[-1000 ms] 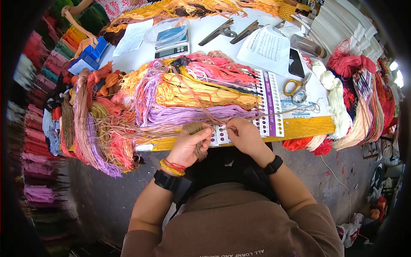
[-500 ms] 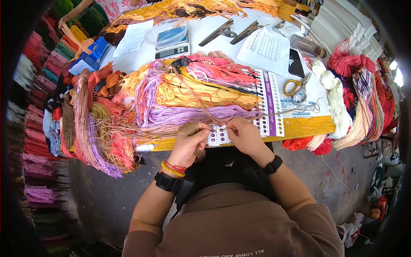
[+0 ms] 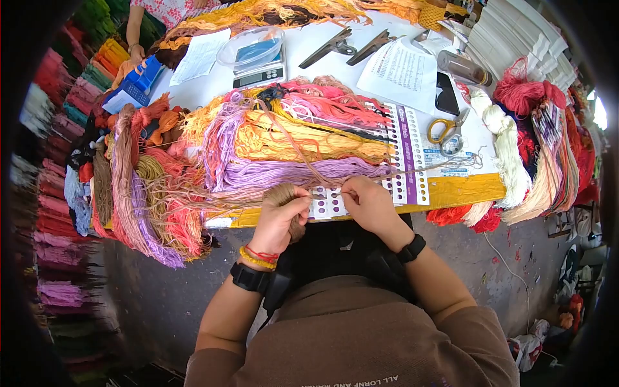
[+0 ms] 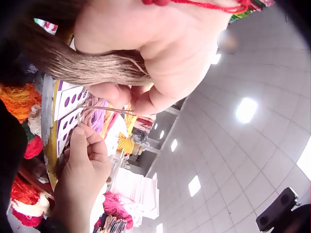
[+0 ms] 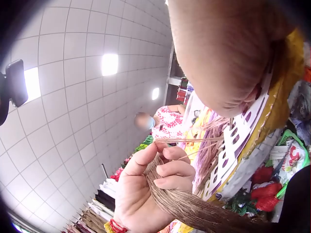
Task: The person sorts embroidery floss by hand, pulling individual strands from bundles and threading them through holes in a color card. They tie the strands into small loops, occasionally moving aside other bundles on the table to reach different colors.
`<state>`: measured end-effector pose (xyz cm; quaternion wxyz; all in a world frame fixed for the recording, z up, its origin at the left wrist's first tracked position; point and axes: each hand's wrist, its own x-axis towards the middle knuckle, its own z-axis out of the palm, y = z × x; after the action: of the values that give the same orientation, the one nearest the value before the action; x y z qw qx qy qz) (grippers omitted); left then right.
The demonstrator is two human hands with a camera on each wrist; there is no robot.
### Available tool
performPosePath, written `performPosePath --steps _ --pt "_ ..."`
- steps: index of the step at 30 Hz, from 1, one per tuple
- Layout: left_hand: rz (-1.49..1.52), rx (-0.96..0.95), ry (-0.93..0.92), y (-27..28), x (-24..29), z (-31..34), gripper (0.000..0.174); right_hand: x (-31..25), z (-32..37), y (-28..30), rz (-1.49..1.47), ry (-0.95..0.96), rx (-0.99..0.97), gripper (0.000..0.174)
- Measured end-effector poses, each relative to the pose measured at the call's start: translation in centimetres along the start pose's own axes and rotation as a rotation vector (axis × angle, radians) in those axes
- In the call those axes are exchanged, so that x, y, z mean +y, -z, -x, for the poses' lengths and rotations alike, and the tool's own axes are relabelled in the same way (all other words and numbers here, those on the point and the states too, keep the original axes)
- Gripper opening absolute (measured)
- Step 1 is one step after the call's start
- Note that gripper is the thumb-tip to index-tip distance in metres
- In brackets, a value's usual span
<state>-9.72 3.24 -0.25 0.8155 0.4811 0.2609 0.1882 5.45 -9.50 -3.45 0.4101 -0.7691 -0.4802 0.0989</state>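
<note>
My left hand [image 3: 278, 224] grips a tan-brown skein of thread [image 5: 182, 204] across its palm, the bundle hanging down past the fingers. Its thumb and forefinger pinch a few thin strands [image 4: 119, 111] drawn out from the skein. Just to the right, my right hand [image 3: 372, 205] pinches the strands with thumb and fingertips, as the left wrist view shows. Between the hands lies a white card with purple-ringed holes [image 3: 330, 205], at the table's front edge. Long tan strands [image 3: 225, 195] trail leftward, and one bundle runs right past the right hand over a second punched card [image 3: 405, 155].
Lilac, yellow and pink skeins [image 3: 309, 138] spread behind my hands. Scissors [image 3: 441, 131], a phone [image 3: 445, 95], clips [image 3: 329, 47] and a scale [image 3: 259, 76] lie farther back. Thread heaps [image 3: 151, 187] drape over the left edge. Another person [image 3: 169, 11] stands at the far left.
My left hand has shifted slightly left with the skein, widening the gap to the right hand, which has stayed put. The other person's arm has come down toward the blue box.
</note>
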Motion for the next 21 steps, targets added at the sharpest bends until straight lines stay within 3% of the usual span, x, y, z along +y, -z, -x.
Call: performPosePath --steps 7,21 --pt "-0.138 0.107 -0.005 1.0 0.6 0.3 0.007 0.0 0.0 0.0 0.011 0.001 0.003 0.005" --pt "-0.039 0.034 -0.056 1.2 0.0 0.1 0.006 -0.3 0.0 0.1 0.012 -0.003 0.007 0.005"
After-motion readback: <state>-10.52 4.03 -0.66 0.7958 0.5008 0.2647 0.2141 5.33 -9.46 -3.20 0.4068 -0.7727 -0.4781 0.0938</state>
